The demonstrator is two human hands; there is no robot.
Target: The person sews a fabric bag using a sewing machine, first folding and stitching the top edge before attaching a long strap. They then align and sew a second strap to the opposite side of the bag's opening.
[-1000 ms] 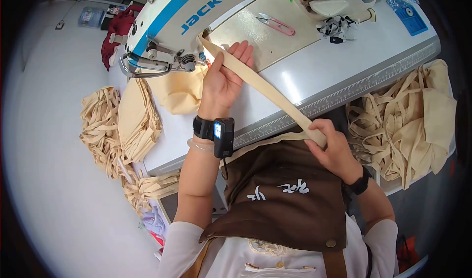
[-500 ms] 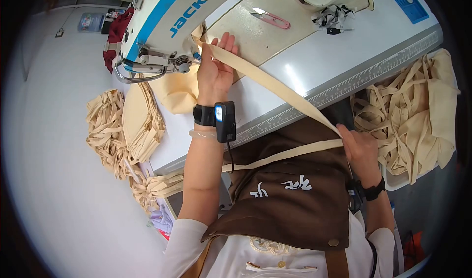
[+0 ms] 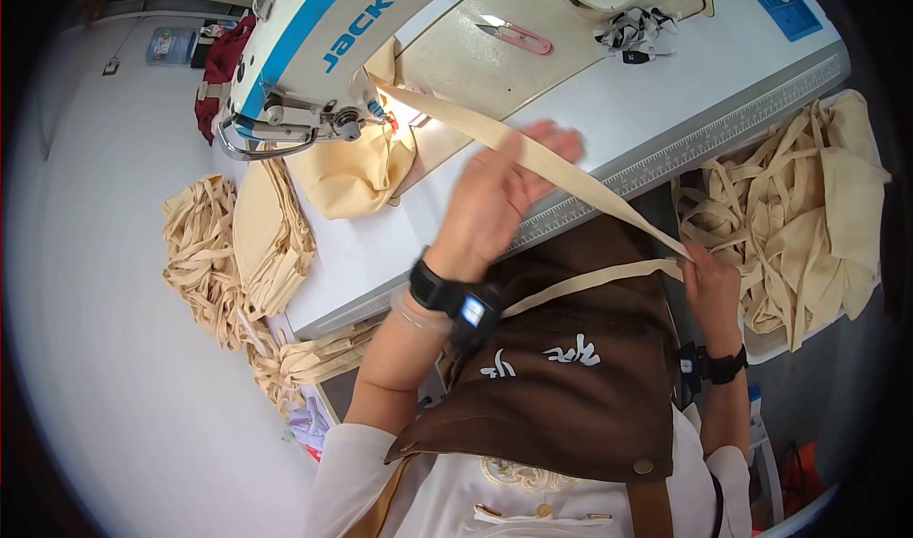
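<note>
A long cream fabric strap (image 3: 594, 192) runs from under the presser foot area of the sewing machine (image 3: 314, 58) toward my right side. My left hand (image 3: 490, 195) is at the strap's middle, fingers stretched out and slightly blurred, with the strap passing across it near the thumb. My right hand (image 3: 711, 286) pinches the strap farther along, where it turns back over my brown apron (image 3: 571, 405) to the left. Beside the lit needle area lies a cream fabric piece (image 3: 347, 172), joined or close to the strap; the exact contact is hidden.
Pink-handled thread snips (image 3: 516, 37) lie on the machine bed. A ruler strip (image 3: 761, 100) edges the table (image 3: 609, 110). Folded cream pieces (image 3: 271, 238) and bundled straps (image 3: 202, 253) hang at left. A white bin (image 3: 766, 348) holds cream straps at right. A blue case (image 3: 780, 5) sits at the back.
My left hand has moved away from the needle area, along the strap toward the right and nearer my body. The needle area shows brightly lit. My right hand, still gripping, has shifted slightly right.
</note>
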